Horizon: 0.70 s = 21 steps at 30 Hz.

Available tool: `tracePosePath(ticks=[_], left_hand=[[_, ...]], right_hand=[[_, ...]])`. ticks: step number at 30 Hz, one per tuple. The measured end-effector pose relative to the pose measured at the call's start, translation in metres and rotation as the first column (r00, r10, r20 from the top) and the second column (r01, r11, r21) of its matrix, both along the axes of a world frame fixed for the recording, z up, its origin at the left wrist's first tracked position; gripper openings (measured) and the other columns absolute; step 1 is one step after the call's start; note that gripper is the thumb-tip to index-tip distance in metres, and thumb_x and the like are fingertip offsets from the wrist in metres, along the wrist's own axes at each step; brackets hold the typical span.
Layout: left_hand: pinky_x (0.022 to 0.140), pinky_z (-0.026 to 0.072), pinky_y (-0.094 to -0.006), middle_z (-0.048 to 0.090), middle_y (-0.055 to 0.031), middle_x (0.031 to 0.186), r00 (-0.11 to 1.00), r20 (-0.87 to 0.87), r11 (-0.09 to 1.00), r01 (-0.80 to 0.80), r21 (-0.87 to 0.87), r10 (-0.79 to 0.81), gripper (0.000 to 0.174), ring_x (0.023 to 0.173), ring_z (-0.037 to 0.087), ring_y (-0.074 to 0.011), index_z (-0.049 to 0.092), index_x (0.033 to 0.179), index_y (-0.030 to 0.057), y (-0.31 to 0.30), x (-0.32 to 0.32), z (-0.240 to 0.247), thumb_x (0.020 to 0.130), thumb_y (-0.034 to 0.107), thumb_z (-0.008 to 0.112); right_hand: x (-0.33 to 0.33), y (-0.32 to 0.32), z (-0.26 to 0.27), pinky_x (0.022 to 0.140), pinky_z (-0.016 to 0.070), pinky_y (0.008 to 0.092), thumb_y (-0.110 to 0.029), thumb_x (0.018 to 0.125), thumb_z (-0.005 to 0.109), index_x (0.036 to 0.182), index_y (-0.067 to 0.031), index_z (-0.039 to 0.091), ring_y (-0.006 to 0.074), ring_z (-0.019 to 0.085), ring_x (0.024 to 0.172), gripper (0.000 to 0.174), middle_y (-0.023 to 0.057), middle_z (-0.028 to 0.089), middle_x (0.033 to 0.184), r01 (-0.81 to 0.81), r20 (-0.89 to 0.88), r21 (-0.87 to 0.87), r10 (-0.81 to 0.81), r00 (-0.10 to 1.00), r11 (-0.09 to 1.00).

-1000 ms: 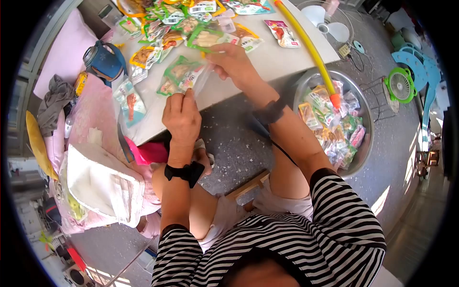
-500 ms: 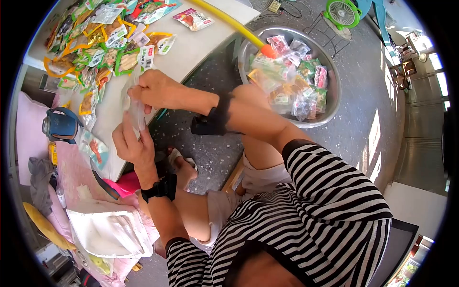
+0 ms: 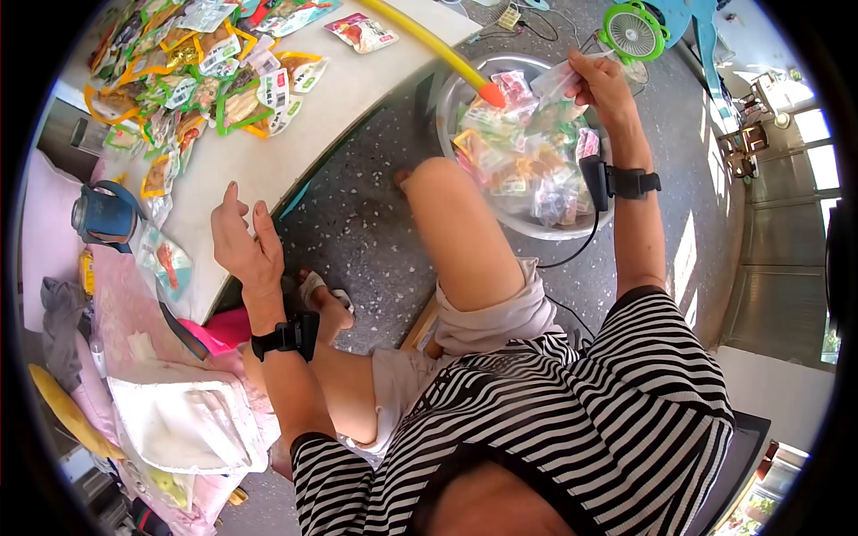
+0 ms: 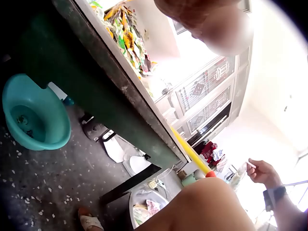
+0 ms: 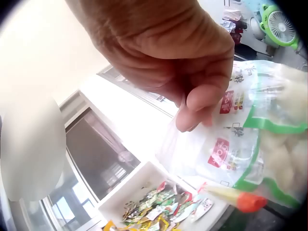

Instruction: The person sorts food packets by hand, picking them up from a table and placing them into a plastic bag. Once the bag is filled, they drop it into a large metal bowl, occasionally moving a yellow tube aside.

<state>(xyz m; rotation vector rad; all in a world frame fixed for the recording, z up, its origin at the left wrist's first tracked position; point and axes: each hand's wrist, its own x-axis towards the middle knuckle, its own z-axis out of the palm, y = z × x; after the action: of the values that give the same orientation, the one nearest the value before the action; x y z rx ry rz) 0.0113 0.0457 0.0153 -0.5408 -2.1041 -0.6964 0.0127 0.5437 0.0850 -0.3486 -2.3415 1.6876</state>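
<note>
My right hand (image 3: 603, 87), raised over the far right side of a metal basin (image 3: 572, 233), pinches the top of a clear plastic bag (image 3: 556, 82). In the right wrist view, the bag hangs from thumb and fingers, with green-and-white snack packets (image 5: 226, 149) inside it. Many bagged packets (image 3: 523, 170) fill the basin below. At the table's near edge, my left hand (image 3: 248, 241) is held with fingers extended and nothing in them. A heap of snack packets (image 3: 197, 76) covers the far left of the white table (image 3: 331, 98).
A yellow tube (image 3: 429, 49) with an orange tip reaches from the table over the basin. A blue flask (image 3: 107, 216) stands left of the table, near a single packet (image 3: 167, 263). A green fan (image 3: 635, 34) is beyond the basin, and a white foam box (image 3: 188, 420) at lower left.
Both hands held the bag over the table earlier. The left hand has let go and stays near the table edge, while the right has carried the bag rightward over the basin.
</note>
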Motion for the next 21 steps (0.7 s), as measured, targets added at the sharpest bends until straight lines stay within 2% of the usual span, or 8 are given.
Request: tracePosePath(ticks=[4, 7, 10, 13, 15, 18, 19, 21], left_hand=[[0.055, 0.0409, -0.0304, 0.050, -0.0073, 0.077, 1.000, 0.005, 1.000, -0.010, -0.012, 0.010, 0.031, 0.065, 0.047, -0.0188, 0.057, 0.118, -0.0027, -0.001, -0.003, -0.002, 0.088, 0.006, 0.060], [0.056, 0.0420, -0.0301, 0.050, -0.0077, 0.077, 1.000, 0.019, 1.000, -0.022, -0.022, 0.022, 0.031, 0.065, 0.048, -0.0191, 0.057, 0.118, -0.0024, -0.002, -0.004, -0.004, 0.088, 0.006, 0.060], [0.055, 0.0429, -0.0342, 0.053, -0.0112, 0.077, 0.999, 0.045, 1.000, -0.020, -0.024, 0.021, 0.030, 0.064, 0.052, -0.0247, 0.057, 0.116, -0.0024, -0.002, -0.005, -0.007, 0.088, 0.009, 0.062], [0.057, 0.0456, -0.0346, 0.056, -0.0124, 0.080, 0.997, 0.065, 0.999, -0.033, -0.021, 0.035, 0.030, 0.066, 0.055, -0.0251, 0.058, 0.115, -0.0013, -0.003, -0.007, -0.011, 0.087, 0.007, 0.063], [0.058, 0.0471, -0.0352, 0.057, -0.0131, 0.081, 0.994, 0.104, 0.999, -0.038, -0.018, 0.040, 0.030, 0.068, 0.057, -0.0259, 0.059, 0.114, -0.0006, -0.004, -0.007, -0.011, 0.085, 0.006, 0.063], [0.059, 0.0484, -0.0366, 0.057, -0.0137, 0.084, 0.993, 0.103, 0.998, -0.058, -0.036, 0.061, 0.030, 0.070, 0.058, -0.0277, 0.060, 0.112, 0.0000, -0.003, -0.006, -0.005, 0.083, 0.005, 0.064], [0.059, 0.0486, -0.0381, 0.057, -0.0141, 0.086, 0.994, 0.104, 0.999, -0.044, 0.002, 0.043, 0.031, 0.070, 0.059, -0.0297, 0.060, 0.111, 0.0006, -0.004, -0.007, -0.006, 0.080, 0.005, 0.066], [0.060, 0.0487, -0.0389, 0.057, -0.0140, 0.087, 0.995, 0.085, 0.998, -0.057, -0.007, 0.057, 0.031, 0.073, 0.059, -0.0316, 0.060, 0.109, 0.0017, -0.005, -0.006, -0.005, 0.079, 0.009, 0.067]], right_hand=[[-0.028, 0.042, -0.072, 0.045, 0.0446, 0.0196, -0.037, 0.093, 0.060, 0.081, -0.0028, 0.066, 0.0077, 0.058, 0.051, 0.037, 0.0032, 0.064, 0.066, 0.159, -0.017, -0.081, -0.161, 0.987, 0.984], [-0.038, 0.053, -0.144, 0.047, 0.0453, 0.0194, -0.040, 0.092, 0.062, 0.083, -0.0037, 0.066, 0.0084, 0.059, 0.056, 0.037, 0.0031, 0.065, 0.069, 0.120, -0.040, -0.296, -0.138, 0.990, 0.948], [-0.032, 0.093, -0.267, 0.050, 0.0495, 0.0274, -0.036, 0.088, 0.063, 0.085, -0.0035, 0.067, 0.0171, 0.064, 0.060, 0.033, 0.0080, 0.067, 0.073, 0.320, 0.339, -0.074, -0.278, 0.899, 0.945], [-0.012, 0.137, -0.366, 0.048, 0.0527, 0.0308, -0.019, 0.083, 0.063, 0.083, 0.0023, 0.063, 0.0202, 0.066, 0.061, 0.022, 0.0122, 0.067, 0.074, 0.188, 0.271, 0.341, -0.288, 0.918, 0.921], [0.006, 0.108, -0.335, 0.047, 0.0513, 0.0297, -0.018, 0.082, 0.061, 0.083, 0.0021, 0.064, 0.0187, 0.065, 0.059, 0.020, 0.0117, 0.067, 0.074, 0.240, 0.324, 0.198, -0.295, 0.899, 0.950], [0.009, 0.059, -0.244, 0.049, 0.0501, 0.0260, -0.019, 0.084, 0.061, 0.085, 0.0008, 0.066, 0.0142, 0.062, 0.058, 0.020, 0.0093, 0.067, 0.075, 0.287, 0.257, -0.235, -0.225, 0.940, 0.929], [0.002, 0.029, -0.197, 0.051, 0.0499, 0.0252, -0.024, 0.085, 0.065, 0.089, -0.0013, 0.068, 0.0128, 0.062, 0.060, 0.023, 0.0069, 0.068, 0.076, 0.314, 0.251, -0.197, -0.262, 0.932, 0.929], [-0.010, -0.007, -0.126, 0.059, 0.0501, 0.0220, -0.027, 0.090, 0.064, 0.103, -0.0026, 0.067, 0.0106, 0.063, 0.071, 0.028, 0.0053, 0.069, 0.088, 0.074, 0.113, -0.205, -0.051, 0.992, 0.976]])
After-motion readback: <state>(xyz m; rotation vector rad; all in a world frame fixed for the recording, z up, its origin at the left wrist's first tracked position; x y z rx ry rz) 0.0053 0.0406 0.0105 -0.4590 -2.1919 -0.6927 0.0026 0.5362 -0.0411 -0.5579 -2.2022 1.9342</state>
